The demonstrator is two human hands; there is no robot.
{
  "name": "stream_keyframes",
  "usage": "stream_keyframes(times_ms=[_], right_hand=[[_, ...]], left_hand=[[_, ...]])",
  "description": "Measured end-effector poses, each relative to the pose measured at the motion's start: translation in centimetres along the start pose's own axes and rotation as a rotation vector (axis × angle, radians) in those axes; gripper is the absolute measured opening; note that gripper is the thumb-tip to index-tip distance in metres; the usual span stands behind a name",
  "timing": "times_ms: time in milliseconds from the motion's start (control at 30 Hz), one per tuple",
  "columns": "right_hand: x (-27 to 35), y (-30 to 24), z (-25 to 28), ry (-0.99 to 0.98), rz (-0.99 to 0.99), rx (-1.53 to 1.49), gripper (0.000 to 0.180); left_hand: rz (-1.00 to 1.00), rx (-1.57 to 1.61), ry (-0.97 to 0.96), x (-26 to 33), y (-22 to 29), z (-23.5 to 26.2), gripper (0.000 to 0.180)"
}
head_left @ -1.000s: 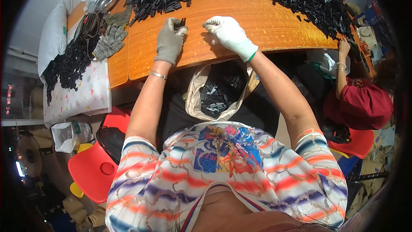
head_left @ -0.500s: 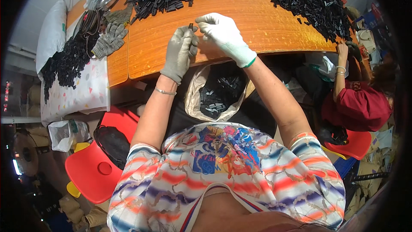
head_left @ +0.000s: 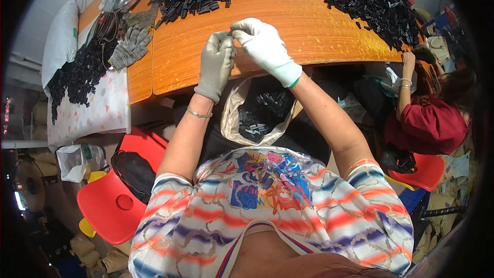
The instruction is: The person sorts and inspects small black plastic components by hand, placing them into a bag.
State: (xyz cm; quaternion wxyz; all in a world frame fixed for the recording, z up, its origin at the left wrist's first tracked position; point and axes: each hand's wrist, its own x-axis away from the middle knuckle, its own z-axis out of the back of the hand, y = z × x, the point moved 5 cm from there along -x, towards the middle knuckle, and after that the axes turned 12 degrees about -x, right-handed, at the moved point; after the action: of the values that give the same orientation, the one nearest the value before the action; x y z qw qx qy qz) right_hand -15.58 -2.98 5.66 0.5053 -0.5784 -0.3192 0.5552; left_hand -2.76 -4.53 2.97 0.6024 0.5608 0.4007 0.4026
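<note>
left hand point(head_left: 216, 60): fingers curled, pinching black piece point(head_left: 231, 33) | black piece: between both hands' fingertips, mostly hidden, long axis unclear | right hand point(head_left: 261, 45): fingers bent, hold unclear

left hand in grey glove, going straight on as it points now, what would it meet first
Probably the white-gloved right hand, its fingers just ahead of the grey-gloved left hand; depth is unclear, so they may be touching.
</note>
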Motion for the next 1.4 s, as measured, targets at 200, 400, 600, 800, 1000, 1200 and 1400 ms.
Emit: stream_keyframes(times_ms=[200, 400, 600, 800, 1000, 1200, 1400], right_hand=[[0.5, -1.8, -0.4, -0.089, 0.193, 0.567, 0.019], [0.4, -2.0, -0.7, -0.181, 0.308, 0.714, 0.012], [0.5, -1.6, 0.7, -0.088, 0.192, 0.672, 0.016], [-0.7, 0.2, 3.0, -0.002, -0.015, 0.45, 0.024], [0.5, -0.1, 4.0, -0.333, 0.093, 0.245, 0.031], [2.9, 0.7, 2.8, -0.216, -0.262, -0.303, 0.025], [5.3, 1.1, 3.2, -0.347, -0.413, -0.001, 0.023]], left_hand=[[-0.11, -0.124, 0.113, 0.5, 0.1, -0.1, 0.018], [-0.221, -0.34, 0.27, -0.2, -0.3, -0.3, 0.02], [-0.141, -0.572, 0.179, -1.8, 1.0, -0.9, 0.024], [0.072, -0.077, -0.13, -1.9, 0.7, -1.8, 0.026], [0.209, 0.275, -0.167, 0.0, -2.2, -0.5, 0.02], [0.291, 0.382, -0.291, 1.9, -2.5, -2.6, 0.018], [0.19, 0.098, -0.448, 6.9, -2.2, -2.9, 0.032]])
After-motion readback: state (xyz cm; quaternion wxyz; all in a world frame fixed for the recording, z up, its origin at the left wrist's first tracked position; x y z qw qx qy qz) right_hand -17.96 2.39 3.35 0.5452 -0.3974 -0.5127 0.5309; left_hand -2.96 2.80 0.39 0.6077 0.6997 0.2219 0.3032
